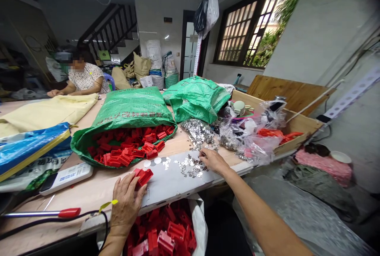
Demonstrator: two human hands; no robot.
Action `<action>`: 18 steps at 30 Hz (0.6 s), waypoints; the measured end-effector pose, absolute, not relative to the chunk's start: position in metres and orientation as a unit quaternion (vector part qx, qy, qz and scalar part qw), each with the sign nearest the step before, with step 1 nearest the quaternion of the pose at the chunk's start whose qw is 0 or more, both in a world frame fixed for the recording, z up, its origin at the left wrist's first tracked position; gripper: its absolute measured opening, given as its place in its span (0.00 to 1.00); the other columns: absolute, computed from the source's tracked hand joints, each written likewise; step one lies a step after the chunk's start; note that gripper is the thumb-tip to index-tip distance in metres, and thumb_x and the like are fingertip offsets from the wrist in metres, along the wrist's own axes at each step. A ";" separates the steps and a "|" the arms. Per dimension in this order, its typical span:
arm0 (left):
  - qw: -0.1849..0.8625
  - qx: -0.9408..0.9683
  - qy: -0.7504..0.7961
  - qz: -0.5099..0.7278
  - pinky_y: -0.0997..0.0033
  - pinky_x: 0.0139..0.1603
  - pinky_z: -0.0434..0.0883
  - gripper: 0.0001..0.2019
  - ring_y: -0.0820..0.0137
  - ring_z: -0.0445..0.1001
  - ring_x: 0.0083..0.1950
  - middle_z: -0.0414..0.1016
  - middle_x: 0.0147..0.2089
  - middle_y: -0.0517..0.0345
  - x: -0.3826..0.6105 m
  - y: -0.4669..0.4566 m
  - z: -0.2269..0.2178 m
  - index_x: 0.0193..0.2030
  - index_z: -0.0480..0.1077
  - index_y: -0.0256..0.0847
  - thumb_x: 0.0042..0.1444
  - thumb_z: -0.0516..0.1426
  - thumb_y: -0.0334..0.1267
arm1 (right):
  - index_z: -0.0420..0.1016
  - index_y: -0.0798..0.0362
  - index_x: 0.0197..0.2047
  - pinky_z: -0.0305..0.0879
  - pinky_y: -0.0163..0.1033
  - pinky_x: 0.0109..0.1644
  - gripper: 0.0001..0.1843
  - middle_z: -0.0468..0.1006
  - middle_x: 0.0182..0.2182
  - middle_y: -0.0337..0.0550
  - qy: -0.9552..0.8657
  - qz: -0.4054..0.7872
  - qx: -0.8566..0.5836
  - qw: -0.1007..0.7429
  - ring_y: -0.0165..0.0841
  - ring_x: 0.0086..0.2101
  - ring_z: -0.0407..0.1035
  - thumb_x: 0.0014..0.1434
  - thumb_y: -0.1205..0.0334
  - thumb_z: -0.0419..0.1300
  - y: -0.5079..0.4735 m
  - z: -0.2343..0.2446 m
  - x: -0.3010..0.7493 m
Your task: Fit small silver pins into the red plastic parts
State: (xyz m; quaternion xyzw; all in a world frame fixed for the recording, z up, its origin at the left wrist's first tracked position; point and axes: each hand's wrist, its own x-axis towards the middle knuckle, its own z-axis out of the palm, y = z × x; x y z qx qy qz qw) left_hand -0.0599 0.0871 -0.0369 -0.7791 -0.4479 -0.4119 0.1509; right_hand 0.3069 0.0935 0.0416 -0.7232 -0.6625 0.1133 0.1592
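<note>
My left hand (126, 197) is closed around a red plastic part (145, 177) at the table's front edge. My right hand (214, 161) reaches to the right end of a spread of small flat metal pieces (190, 165). Its fingers are bent together at the pieces; what they pinch, if anything, is hidden. Behind my left hand a green woven sack (133, 107) lies on its side, its mouth full of red plastic parts (130, 149). More red parts (166, 232) fill a white sack (199, 222) below the table edge.
A clear bag of metal pieces (197, 131) lies before a second green sack (198, 95). On the right, a wooden tray (305, 127) holds plastic bags and odds and ends. A white device (67, 177) and a red-handled tool (69, 212) lie left. Another person (89, 77) sits across the table.
</note>
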 end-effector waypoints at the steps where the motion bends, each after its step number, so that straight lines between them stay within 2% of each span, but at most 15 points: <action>1: 0.150 -0.779 -0.448 -0.413 0.47 0.63 0.60 0.18 0.56 0.70 0.55 0.73 0.55 0.43 -0.060 0.087 -0.037 0.53 0.68 0.39 0.58 0.57 0.44 | 0.69 0.50 0.34 0.53 0.32 0.32 0.04 0.75 0.31 0.37 -0.662 0.111 -0.724 0.158 0.33 0.34 0.67 0.57 0.69 0.56 0.093 0.043 0.308; 8: 0.161 -0.780 -0.447 -0.408 0.47 0.63 0.60 0.18 0.56 0.70 0.55 0.73 0.55 0.43 -0.059 0.087 -0.036 0.53 0.67 0.37 0.58 0.57 0.43 | 0.71 0.51 0.38 0.54 0.34 0.36 0.05 0.75 0.40 0.42 -0.654 0.063 -0.738 0.153 0.34 0.38 0.67 0.60 0.68 0.55 0.095 0.044 0.298; 15: 0.160 -0.782 -0.447 -0.403 0.47 0.63 0.60 0.18 0.55 0.70 0.56 0.73 0.55 0.43 -0.060 0.086 -0.036 0.52 0.68 0.37 0.58 0.57 0.43 | 0.74 0.50 0.41 0.56 0.35 0.38 0.08 0.76 0.42 0.42 -0.667 0.076 -0.727 0.144 0.36 0.41 0.68 0.62 0.67 0.54 0.091 0.042 0.295; 18: 0.157 -0.779 -0.448 -0.409 0.47 0.63 0.60 0.18 0.56 0.70 0.55 0.73 0.55 0.43 -0.060 0.087 -0.037 0.53 0.68 0.37 0.58 0.58 0.43 | 0.74 0.50 0.39 0.56 0.34 0.37 0.06 0.76 0.39 0.40 -0.673 0.091 -0.720 0.143 0.35 0.40 0.69 0.59 0.67 0.57 0.089 0.042 0.297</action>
